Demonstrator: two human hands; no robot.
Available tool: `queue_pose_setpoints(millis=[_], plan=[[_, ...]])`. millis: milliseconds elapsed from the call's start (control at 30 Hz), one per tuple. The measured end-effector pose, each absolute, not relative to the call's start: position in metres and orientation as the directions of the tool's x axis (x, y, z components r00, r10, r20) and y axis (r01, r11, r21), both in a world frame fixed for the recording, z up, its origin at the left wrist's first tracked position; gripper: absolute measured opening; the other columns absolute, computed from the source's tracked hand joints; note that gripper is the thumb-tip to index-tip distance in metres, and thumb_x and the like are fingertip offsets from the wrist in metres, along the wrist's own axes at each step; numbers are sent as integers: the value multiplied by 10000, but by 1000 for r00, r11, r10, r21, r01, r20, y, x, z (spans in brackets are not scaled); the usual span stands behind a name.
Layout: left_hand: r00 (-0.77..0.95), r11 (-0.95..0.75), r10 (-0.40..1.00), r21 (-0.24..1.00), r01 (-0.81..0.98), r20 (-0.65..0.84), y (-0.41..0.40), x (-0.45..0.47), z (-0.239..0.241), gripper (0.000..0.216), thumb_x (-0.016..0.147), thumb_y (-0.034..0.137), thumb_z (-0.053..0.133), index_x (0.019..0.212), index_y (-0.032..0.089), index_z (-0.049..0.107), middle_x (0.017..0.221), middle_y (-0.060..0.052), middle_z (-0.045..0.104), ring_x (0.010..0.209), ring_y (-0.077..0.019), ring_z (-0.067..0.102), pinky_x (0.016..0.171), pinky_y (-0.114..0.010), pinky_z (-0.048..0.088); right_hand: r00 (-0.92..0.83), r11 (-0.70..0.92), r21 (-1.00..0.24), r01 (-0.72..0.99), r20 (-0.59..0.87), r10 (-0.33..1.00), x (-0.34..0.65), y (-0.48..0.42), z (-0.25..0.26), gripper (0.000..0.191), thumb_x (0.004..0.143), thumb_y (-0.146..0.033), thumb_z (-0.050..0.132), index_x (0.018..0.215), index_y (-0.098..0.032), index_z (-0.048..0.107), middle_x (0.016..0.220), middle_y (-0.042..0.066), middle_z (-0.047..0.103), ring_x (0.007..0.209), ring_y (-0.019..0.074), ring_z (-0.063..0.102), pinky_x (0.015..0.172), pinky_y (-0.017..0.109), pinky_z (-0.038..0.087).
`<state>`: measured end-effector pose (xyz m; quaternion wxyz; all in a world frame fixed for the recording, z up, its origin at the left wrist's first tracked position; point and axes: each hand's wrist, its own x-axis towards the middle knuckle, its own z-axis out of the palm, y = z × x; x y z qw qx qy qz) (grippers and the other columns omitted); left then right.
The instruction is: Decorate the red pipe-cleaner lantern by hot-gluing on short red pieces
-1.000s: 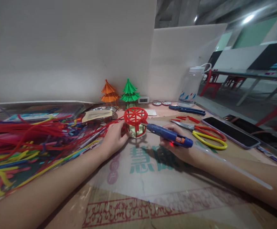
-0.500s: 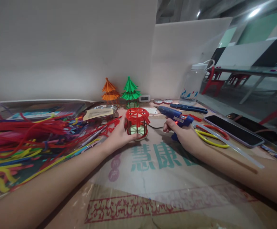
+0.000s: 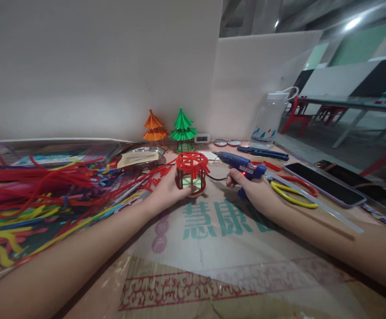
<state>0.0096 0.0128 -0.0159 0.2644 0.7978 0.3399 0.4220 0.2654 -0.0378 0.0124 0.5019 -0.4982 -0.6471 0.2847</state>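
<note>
My left hand [image 3: 171, 188] is closed around the lower left side of a small red pavilion model [image 3: 193, 165], with its thumb along the base. The model has a ring-shaped red top with spokes, dark upright posts and a pale green floor. In my right hand [image 3: 251, 182] is a blue hot glue gun [image 3: 237, 159], its nozzle pointing left towards the model but apart from it. A small red light glows on the gun, and a clear glue stick [image 3: 315, 203] sticks out of its back over my forearm.
Many coloured pipe cleaners [image 3: 47, 177] are heaped on the left. Behind stand an orange pagoda model [image 3: 155, 128], a green pagoda model [image 3: 182, 128] and a metal dish [image 3: 160, 152]. To the right are a water bottle [image 3: 266, 119], red-and-yellow-handled pliers [image 3: 294, 197] and a phone [image 3: 324, 184].
Both hands keep their holds. The glue gun has shifted very slightly left and its nozzle sits a little lower; the view has moved a bit. The model stays nearly in place.
</note>
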Motion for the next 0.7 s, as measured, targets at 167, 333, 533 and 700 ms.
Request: queue_pose_setpoints(millis=[167,333,533,700], plan=[[408,-624,770,711,324,490,12,10,-17,596,815,265,731,1364,195,510,1362,-119,645,1251,-278,629,1092,-425,498,-13,340,-876,343,358,934,264,-38,13,526,857,-717,595,674,-226,644,721,48,679,726,215,653,742,361,542],[409,-635,764,694,340,499,11,2,-14,701,820,432,766,1410,197,467,1473,-146,562,1390,-313,523,1178,-457,413,0,373,-860,349,398,917,267,-41,13,507,895,-691,572,717,-223,658,746,46,688,762,218,656,785,371,530],[266,-526,849,690,497,456,14,-14,-16,642,823,515,740,1313,173,508,1307,-145,648,1169,-296,655,1037,-458,511,-105,451,-784,427,452,886,275,-57,15,412,952,-624,543,978,-255,724,947,71,742,916,248,692,810,391,550],[361,-605,792,556,570,492,15,-12,-15,322,834,412,710,1044,184,617,1048,-71,703,937,-240,665,860,-375,534,-259,582,-652,486,529,808,276,-63,12,292,943,-534,606,898,-248,641,882,62,694,805,228,660,724,387,559]])
